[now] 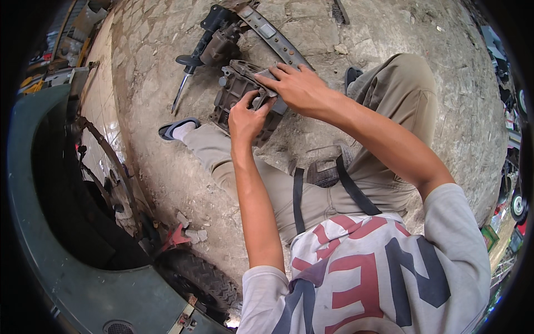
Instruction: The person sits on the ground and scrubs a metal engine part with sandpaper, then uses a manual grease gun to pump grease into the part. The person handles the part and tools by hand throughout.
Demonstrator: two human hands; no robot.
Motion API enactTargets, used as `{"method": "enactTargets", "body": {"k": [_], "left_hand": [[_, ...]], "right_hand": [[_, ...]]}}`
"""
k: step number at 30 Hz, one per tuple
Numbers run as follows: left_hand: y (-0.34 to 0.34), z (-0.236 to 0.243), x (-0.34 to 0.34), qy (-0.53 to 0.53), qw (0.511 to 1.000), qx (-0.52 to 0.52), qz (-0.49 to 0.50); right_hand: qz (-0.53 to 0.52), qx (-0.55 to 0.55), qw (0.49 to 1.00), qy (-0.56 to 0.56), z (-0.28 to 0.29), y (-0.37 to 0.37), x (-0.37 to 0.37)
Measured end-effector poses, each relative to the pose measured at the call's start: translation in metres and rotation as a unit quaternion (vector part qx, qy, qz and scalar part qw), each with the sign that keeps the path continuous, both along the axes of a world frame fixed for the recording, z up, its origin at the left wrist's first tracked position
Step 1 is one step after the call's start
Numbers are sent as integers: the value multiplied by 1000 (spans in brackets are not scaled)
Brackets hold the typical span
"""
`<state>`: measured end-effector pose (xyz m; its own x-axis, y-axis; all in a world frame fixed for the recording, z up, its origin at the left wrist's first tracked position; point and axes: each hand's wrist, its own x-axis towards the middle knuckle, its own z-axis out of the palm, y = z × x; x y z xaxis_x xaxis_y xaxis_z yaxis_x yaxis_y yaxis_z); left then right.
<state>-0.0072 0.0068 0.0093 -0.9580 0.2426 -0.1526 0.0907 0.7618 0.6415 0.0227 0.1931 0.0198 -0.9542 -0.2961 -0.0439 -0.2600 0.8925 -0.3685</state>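
Note:
A dirty brown metal housing [227, 99], like a gearbox case with a bolted flange, stands on the ground between my legs. My left hand [247, 118] is closed at its near upper edge, thumb and forefinger curled round the rim. My right hand [297, 88] reaches over the top from the right, its fingers bent over the far side and its thumb pointing left. Between that thumb and the fingers shows a flat grey piece [267, 74]; whether it belongs to the housing I cannot tell. The right palm hides part of the housing.
A black shock absorber strut [194, 60] lies beyond, beside another rusty part [221, 47] and a long drilled metal bar [275, 36]. At left are a green vehicle fender [33, 222], a tyre [194, 278] and a red metal piece [177, 238]. My sandalled foot [181, 128] is near the housing.

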Motion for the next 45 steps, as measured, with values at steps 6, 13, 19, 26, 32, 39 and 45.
{"method": "enactTargets", "body": {"k": [6, 13, 19, 26, 32, 39, 45], "left_hand": [[0, 0, -3, -6, 1000, -15, -6], [0, -3, -3, -29, 1000, -4, 10], [1, 2, 0, -40, 999, 8, 10], [-2, -7, -6, -35, 999, 12, 4], [-1, -3, 0, -18, 1000, 14, 0], [-3, -2, 0, -59, 997, 42, 0], [1, 1, -1, -23, 1000, 10, -2]], "right_hand": [[5, 25, 1000, 16, -1, -2, 2], [20, -11, 999, -36, -1, 2, -10], [21, 5, 999, -30, 5, 4, -1], [18, -12, 1000, -2, -6, 1, -4], [24, -21, 999, -8, -7, 4, -4], [38, 18, 999, -21, 2, 5, -1], [27, -55, 998, -25, -5, 4, -13]]}}
